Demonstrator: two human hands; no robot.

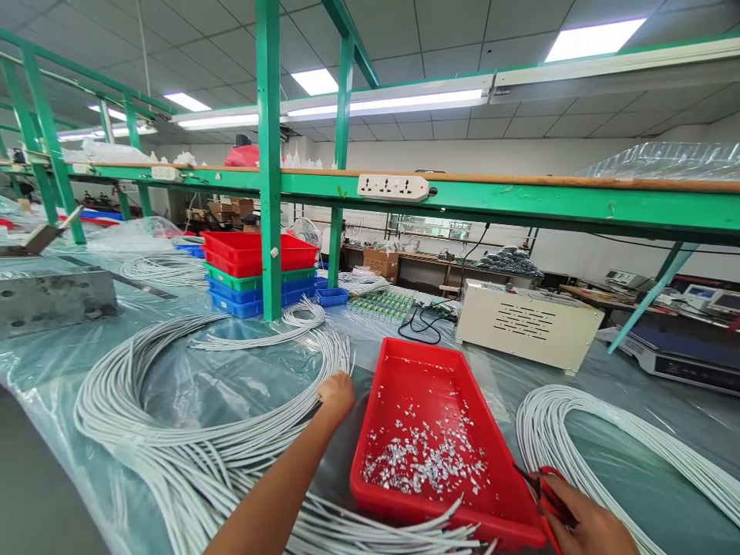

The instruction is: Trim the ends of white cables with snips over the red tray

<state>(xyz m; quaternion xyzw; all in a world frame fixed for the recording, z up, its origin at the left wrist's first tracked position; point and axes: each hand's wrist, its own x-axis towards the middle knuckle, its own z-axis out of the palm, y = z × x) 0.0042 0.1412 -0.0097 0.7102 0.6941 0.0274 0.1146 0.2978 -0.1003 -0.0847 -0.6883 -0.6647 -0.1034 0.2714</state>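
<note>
My left hand (337, 393) is closed at the upper right end of a large coil of white cables (116, 385). Its fingertips face away, so how many cables it grips is hidden. Loose cable ends (451, 532) from this coil lie along the near side of a red tray (373, 424). Small shiny silvery scraps (428, 462) are scattered over the tray's floor. My right hand (595, 520) holds red-handled scissors (535, 482) at the tray's right edge, their dark blades pointing up and left.
Another white cable coil (543, 424) lies at right. Behind the tray stand a beige metal box (526, 324) and green-and-white parts (381, 306). Stacked red, green and blue bins (234, 301) stand by a green post (269, 154). A metal block (58, 297) sits at left; a shelf with a power strip (393, 187) runs above.
</note>
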